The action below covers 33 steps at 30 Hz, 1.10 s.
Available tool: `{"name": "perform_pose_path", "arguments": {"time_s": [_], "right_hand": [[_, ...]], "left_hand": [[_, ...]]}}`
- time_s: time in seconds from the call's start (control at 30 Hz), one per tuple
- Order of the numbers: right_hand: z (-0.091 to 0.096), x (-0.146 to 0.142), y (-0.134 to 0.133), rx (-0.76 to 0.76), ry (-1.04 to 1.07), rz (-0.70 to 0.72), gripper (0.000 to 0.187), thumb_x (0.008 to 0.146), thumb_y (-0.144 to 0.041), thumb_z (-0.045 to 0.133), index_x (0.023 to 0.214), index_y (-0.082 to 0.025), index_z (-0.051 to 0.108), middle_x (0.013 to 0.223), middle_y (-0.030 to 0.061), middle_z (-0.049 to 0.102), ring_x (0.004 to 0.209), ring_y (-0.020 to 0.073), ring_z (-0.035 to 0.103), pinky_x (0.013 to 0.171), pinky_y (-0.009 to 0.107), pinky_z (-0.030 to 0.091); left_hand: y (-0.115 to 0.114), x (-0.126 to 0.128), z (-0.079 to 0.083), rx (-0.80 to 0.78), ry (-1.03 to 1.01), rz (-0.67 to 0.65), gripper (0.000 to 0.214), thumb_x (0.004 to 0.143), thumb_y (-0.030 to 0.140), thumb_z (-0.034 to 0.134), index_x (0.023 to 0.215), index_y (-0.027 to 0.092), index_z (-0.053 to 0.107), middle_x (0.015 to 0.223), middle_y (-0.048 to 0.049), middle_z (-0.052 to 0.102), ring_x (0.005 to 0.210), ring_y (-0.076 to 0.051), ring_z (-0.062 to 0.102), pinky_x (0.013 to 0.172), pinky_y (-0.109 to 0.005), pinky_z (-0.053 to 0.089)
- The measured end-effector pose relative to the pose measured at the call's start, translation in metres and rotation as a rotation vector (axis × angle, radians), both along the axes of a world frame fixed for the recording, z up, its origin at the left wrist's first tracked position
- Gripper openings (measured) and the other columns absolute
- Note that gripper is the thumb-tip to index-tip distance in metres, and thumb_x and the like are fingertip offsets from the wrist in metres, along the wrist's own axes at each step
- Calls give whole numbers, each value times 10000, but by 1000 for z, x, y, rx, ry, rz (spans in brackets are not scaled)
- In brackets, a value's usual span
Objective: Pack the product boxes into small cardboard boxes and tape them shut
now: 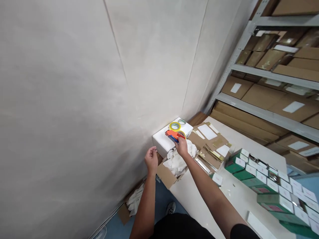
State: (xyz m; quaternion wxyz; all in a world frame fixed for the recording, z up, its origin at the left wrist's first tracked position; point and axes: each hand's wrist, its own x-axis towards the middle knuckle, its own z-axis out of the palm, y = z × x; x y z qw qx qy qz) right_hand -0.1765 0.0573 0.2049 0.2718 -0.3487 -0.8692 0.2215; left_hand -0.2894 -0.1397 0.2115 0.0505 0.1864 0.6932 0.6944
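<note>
My right hand is wrapped round an orange and blue tape dispenser, raised over the corner of a white foam box. To its left, my left hand hovers by the wall, fingers curled in toward the thumb. Whether a small thing is pinched there I cannot make out. On the white box lie a yellow tape roll and a second, pale roll. Another yellow roll shows partly behind the dispenser. Crumpled white paper fills an open carton just below my hands.
Flattened cardboard lies on the white table. Rows of green and white small boxes stand at the right. Shelves of cartons rise behind. A plain wall borders the left; another paper-filled carton is on the floor.
</note>
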Motion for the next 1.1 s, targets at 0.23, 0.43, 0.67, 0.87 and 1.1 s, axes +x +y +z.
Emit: {"name": "perform_pose_path", "arguments": {"time_s": [0.23,0.43,0.67,0.87,1.1], "right_hand": [[9,127,-7,234,172,-162,203,972,-324,608,1117,-185,636,1028,116,694,972,285,627,889,419,499],[-19,262,-30,263,109,-407,178,973,-287,602,1117,-188,637,995,108,690,932,275,622,845,403,493],[-89,425,-89,94,-35,-692,138,940,-245,605,1052,-177,650,985,115,690,946,278,627,849,399,493],[-156,529,-164,-240,-217,-862,232,890,-170,598,1108,-160,675,1147,151,712,1125,301,615,993,426,472],[-208,605,-237,-736,-496,-994,408,868,-95,548,1256,-118,673,1281,167,705,1227,286,615,1053,381,418]], "left_hand": [[67,55,11,64,-52,-214,300,881,386,654,1093,179,703,1033,-89,750,851,-181,703,775,-283,555],[118,141,15,87,-124,-417,344,948,389,564,1199,182,675,1052,-84,730,802,-153,676,744,-267,533],[140,270,-13,-40,-153,-737,367,924,371,581,1235,189,647,1060,-84,724,807,-147,682,695,-238,513],[118,360,-37,-132,-120,-950,383,912,376,600,1249,196,632,1043,-73,715,798,-149,685,730,-264,547],[82,413,-52,-269,-49,-1026,389,922,402,611,1263,215,624,1073,-78,718,823,-164,699,776,-309,556]]}}
